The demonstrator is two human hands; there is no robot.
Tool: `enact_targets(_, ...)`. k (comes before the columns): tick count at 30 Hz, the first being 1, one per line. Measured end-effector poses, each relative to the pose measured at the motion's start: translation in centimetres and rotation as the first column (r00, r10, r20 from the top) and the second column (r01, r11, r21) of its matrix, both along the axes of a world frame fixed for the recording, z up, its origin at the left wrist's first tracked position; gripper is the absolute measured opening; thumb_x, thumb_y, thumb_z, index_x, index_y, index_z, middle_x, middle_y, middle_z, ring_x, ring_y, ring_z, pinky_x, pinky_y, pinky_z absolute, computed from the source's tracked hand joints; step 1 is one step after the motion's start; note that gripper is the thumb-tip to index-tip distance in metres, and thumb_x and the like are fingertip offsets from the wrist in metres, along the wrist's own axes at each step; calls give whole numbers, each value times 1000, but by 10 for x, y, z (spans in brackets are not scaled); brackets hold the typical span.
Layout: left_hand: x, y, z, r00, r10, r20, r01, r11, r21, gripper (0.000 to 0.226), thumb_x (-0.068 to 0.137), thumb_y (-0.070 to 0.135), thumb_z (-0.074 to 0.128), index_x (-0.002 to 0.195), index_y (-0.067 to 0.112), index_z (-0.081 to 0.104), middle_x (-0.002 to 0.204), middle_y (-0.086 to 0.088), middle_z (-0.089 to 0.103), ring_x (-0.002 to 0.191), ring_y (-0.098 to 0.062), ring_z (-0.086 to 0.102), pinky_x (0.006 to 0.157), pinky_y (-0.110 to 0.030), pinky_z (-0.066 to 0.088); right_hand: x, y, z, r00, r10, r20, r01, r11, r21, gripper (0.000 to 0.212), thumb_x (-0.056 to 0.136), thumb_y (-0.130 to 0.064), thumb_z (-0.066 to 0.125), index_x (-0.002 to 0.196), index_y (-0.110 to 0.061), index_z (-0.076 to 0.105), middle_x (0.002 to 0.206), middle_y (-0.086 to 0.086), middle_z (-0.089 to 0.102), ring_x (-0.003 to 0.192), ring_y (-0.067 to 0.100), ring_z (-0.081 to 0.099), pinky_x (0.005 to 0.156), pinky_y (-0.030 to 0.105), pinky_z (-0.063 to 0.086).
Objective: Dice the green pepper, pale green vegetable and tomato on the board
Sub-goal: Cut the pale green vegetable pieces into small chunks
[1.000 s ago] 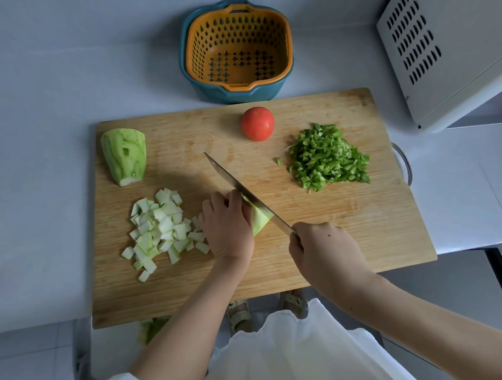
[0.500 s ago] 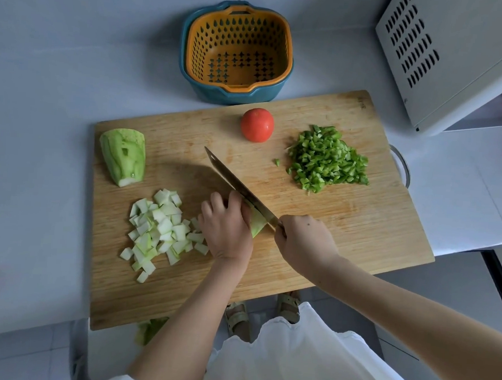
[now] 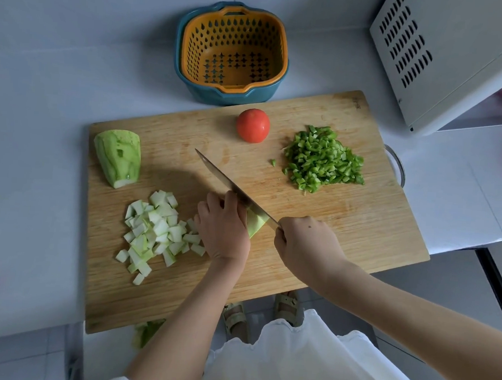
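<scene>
From the head camera, the left hand (image 3: pixel 224 226) is curled over a pale green piece (image 3: pixel 256 224) near the middle of the board (image 3: pixel 345 219), fingertips tucked and pressing it down. The right hand (image 3: pixel 305 243) is wrapped tight round the handle of the knife (image 3: pixel 229 185). The blade runs slantwise over the board, handle towards the near right and tip towards the far left, its flat close against the left knuckles. Only a small wedge of the piece shows past the blade on the right-hand side, and the rest lies under the left hand. The next cut likely depends on that hand creeping back to the left, away from the edge.

Towards the board's left, pale green cubes (image 3: pixel 156 231) lie heaped just beside the left hand, with an uncut chunk (image 3: pixel 119 158) beyond them at the far left. The whole tomato (image 3: pixel 253 125) sits at the far middle of the board, with the chopped pepper (image 3: pixel 322 159) to its right. A basket (image 3: pixel 232 50) stands beyond the board's far edge.

A small stamp (image 3: pixel 358 103) marks the board's far right corner, too small to read
</scene>
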State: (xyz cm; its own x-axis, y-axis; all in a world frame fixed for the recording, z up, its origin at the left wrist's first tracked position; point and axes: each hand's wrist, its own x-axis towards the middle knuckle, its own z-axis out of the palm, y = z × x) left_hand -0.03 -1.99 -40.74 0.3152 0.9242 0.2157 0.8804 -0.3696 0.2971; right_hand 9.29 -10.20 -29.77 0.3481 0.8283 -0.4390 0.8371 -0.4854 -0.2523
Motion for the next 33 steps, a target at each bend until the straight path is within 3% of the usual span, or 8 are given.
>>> enact_targets(6, 1, -2, 0, 999, 14, 29, -15, 999, 49, 16, 85, 21, 52, 87, 9, 63, 77, -12, 53, 66, -31, 50, 57, -32, 34, 3, 9, -21, 996, -50, -68, 53, 998, 44, 27, 96, -18, 38, 71, -11, 46, 61, 1, 45, 56, 23, 44, 43, 26, 26)
enact_targets(11, 1, 2, -5, 999, -22, 38, 22, 999, 25, 30, 86, 26, 40, 87, 6, 62, 75, -13, 53, 67, -30, 50, 54, -34, 37, 2, -8, 0, 1000, 20, 2, -20, 998, 63, 32, 96, -19, 35, 64, -15, 35, 55, -1, 38, 45, 15, 32, 42, 26, 23)
enact_targets(16, 0, 2, -5, 998, -24, 57, 23, 999, 25, 32, 87, 28, 39, 88, 5, 62, 76, -14, 55, 67, -31, 51, 54, -34, 37, 1, -8, 3, 1000, 20, 5, -20, 1000, 17, 35, 97, -20, 34, 62, -17, 31, 56, -2, 37, 46, 15, 32, 42, 26, 22)
enact_targets(19, 1, 1, -4, 1000, -2, 27, 0, 999, 46, 22, 85, 24, 48, 86, 6, 61, 76, -13, 54, 66, -30, 50, 54, -33, 34, 0, 2, -11, 1000, 1, -19, -1, 1000, 14, 37, 96, -18, 35, 59, -17, 31, 56, -1, 37, 48, 17, 34, 42, 26, 23)
enact_targets(23, 2, 0, 0, 999, 26, 22, -27, 999, 41, 11, 79, 18, 61, 82, 7, 61, 76, -11, 55, 66, -31, 51, 54, -34, 38, 3, 12, -22, 996, -42, -82, 46, 998, 42, 26, 96, -18, 38, 72, -10, 46, 65, 4, 49, 58, 24, 44, 44, 26, 26)
enact_targets(28, 1, 4, -3, 1000, -12, 29, 10, 997, 73, 22, 85, 21, 44, 78, 6, 57, 72, -11, 54, 64, -29, 49, 53, -31, 29, 3, -3, -5, 1000, 12, -28, -10, 998, 65, 38, 95, -18, 37, 58, -19, 28, 53, -1, 37, 45, 16, 31, 42, 27, 22)
enact_targets(33, 1, 4, -4, 998, -26, 64, 21, 997, 72, 27, 87, 24, 41, 78, 4, 56, 73, -13, 54, 63, -30, 49, 54, -31, 28, 0, -5, 2, 1000, 28, 12, -28, 1000, 8, 39, 97, -20, 34, 59, -20, 25, 54, -2, 36, 45, 15, 30, 42, 27, 20)
